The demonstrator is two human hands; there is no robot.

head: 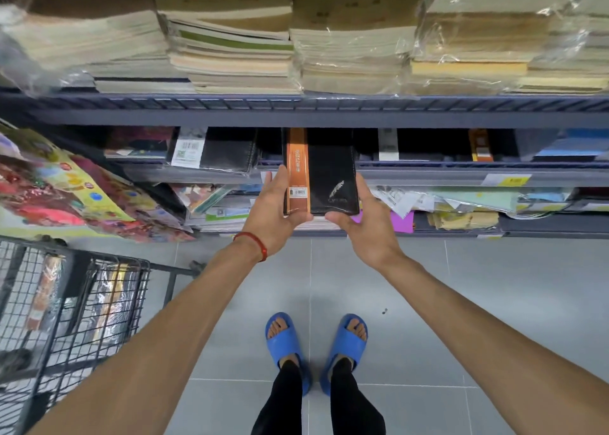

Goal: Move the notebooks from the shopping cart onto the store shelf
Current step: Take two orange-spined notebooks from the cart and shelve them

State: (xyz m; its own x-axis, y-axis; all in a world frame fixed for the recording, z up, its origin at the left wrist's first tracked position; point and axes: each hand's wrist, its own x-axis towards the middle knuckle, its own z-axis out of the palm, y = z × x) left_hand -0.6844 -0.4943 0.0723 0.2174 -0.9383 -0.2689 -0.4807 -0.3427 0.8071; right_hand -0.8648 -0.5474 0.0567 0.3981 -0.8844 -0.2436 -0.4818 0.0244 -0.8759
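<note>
One black notebook (329,177), orange band: your left hand (273,210) curls round its left edge, your right hand (365,223) round its right; far end lies over the shelf (428,174) beyond your fingers.

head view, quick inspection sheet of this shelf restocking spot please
surface: middle shelf, grey metal, holding wrapped black books.
job's things: black notebook with orange band, far end in the middle shelf; shopping cart at left, wrapped items inside.
clutter: loose papers on the lower shelf; colourful packs at left.
grippers: left hand and right hand hold the black notebook's near end, one each side.
cables: nothing seen.
surroundings: paper stacks on the top shelf; tiled floor; blue slippers.
</note>
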